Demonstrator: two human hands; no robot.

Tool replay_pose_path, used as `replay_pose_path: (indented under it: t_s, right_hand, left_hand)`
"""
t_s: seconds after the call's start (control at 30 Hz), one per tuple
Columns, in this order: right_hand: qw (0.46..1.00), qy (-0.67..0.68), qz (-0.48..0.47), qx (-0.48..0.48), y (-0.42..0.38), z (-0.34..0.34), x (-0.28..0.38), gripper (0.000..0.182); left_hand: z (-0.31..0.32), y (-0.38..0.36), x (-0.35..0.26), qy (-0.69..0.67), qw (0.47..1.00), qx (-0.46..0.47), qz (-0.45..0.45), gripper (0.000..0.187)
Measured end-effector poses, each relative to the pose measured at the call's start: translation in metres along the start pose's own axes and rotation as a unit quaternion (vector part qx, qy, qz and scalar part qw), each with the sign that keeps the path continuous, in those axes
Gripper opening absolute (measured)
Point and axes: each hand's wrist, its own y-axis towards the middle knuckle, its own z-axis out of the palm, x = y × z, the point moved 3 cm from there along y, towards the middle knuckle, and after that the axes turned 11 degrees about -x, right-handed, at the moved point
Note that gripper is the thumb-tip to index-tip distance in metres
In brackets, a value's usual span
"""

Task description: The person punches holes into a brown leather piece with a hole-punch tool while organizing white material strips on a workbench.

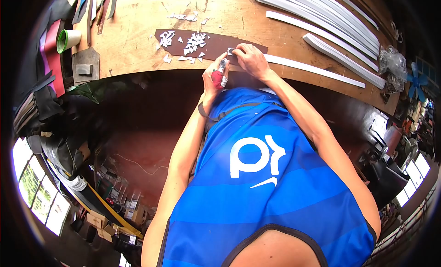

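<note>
My left hand (214, 76) is at the table's near edge, closed around a small thing with a red and silver wrapping (219, 75); its kind cannot be made out. Beside it, my right hand (250, 61) has its fingers bent down on a small dark flat piece (232, 52) at the left end of a long white strip (317, 70). The strip runs rightward along the table edge. Under and behind the hands lies a dark brown board (216, 45). Small white cut triangles (195, 42) are scattered over its left part.
Stacked white strips (321, 16) lie at the back right, near a crumpled clear plastic bag (392, 67). On the left are a white-green cup (69, 40), a grey block (84, 69) on a flat plate, and several narrow dark strips (104, 12). More white scraps (183, 17) lie behind the board.
</note>
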Motion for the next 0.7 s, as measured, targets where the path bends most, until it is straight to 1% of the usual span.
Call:
replay_pose_path:
  t_s: [0.3, 0.37, 0.4, 0.47, 0.57, 0.7]
  right_hand:
    - [1.0, 0.018, 0.002, -0.009, -0.0016, 0.0007, -0.0028, 0.025]
    - [1.0, 0.021, 0.002, -0.011, -0.0019, 0.0013, -0.0029, 0.025]
    - [1.0, 0.023, -0.001, -0.013, -0.0016, 0.0017, -0.0032, 0.024]
    - [1.0, 0.025, -0.002, -0.015, -0.0021, 0.0017, -0.0038, 0.023]
    - [1.0, 0.027, -0.003, -0.016, -0.002, 0.0012, -0.0037, 0.022]
    - [0.999, 0.036, -0.004, -0.012, -0.0028, 0.0022, -0.0043, 0.022]
  left_hand:
    - [0.0024, -0.0027, -0.0023, 0.004, 1.0, -0.016, 0.012, 0.028]
    - [0.0009, -0.0045, -0.0035, 0.007, 0.997, 0.031, -0.064, 0.033]
    - [0.0025, -0.0046, -0.0013, 0.007, 0.997, 0.031, -0.064, 0.033]
    - [0.0044, -0.0038, -0.0016, -0.007, 1.0, -0.008, 0.008, 0.029]
    - [0.0045, -0.0039, 0.0003, 0.011, 1.0, 0.003, 0.007, 0.029]
    - [0.0061, -0.0041, 0.0015, 0.001, 1.0, -0.003, 0.014, 0.029]
